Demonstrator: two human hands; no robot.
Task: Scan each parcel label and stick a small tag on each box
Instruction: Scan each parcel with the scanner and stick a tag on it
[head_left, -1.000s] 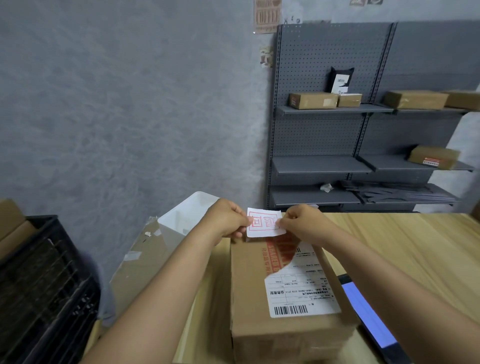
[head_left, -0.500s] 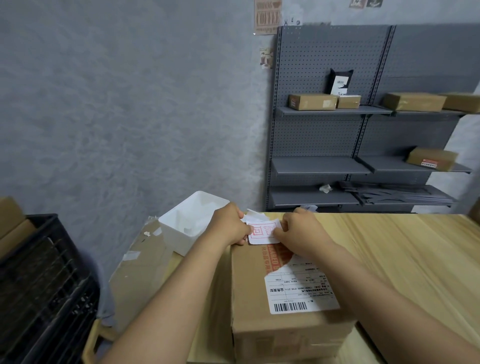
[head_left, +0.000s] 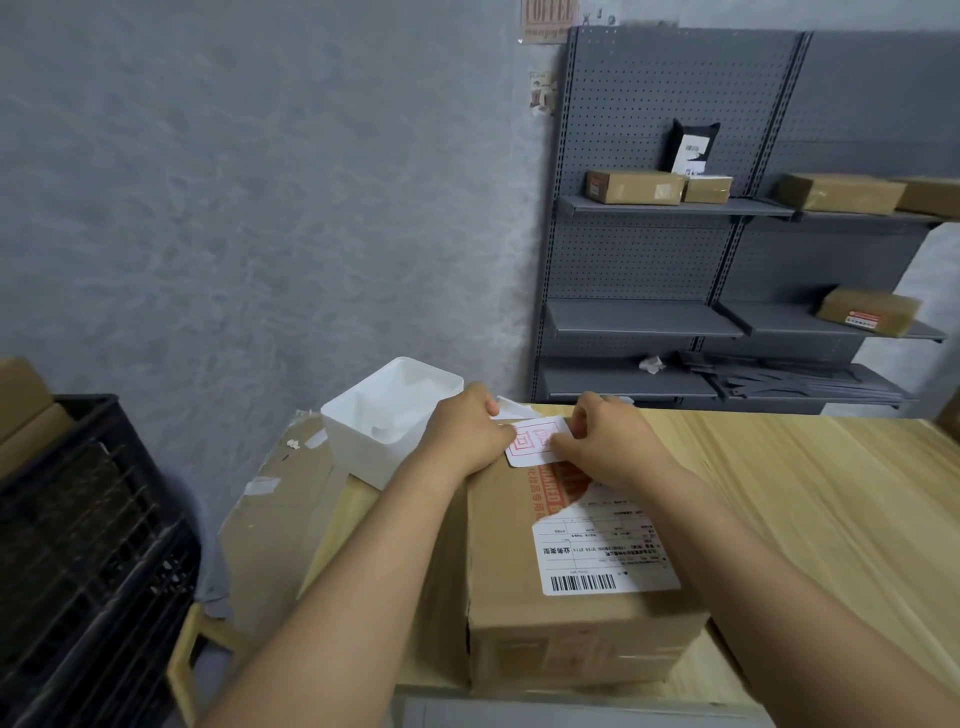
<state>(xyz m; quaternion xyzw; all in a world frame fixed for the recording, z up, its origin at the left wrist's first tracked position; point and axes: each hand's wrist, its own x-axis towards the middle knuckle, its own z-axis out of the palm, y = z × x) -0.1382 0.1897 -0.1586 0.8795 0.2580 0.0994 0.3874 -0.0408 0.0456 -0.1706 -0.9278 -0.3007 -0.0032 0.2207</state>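
A brown cardboard box (head_left: 504, 582) stands on the wooden table (head_left: 810, 499) right in front of me. A white shipping label (head_left: 597, 556) with a barcode is stuck on its top. At the box's far edge lies a small white tag (head_left: 535, 441) with red print. My left hand (head_left: 462, 431) pinches the tag's left side. My right hand (head_left: 608, 441) presses its fingertips on the tag's right side. A loose strip of white backing paper (head_left: 511, 408) sticks out behind the tag.
A white plastic bin (head_left: 384, 415) sits just left of the box at the table's corner. Flattened cardboard (head_left: 280, 499) leans below it and a black crate (head_left: 78, 561) stands at the left. Grey shelving (head_left: 727, 312) with several parcels fills the back right.
Both hands have come down with the tag from above the box onto its far top edge. The backing paper now shows behind the tag.
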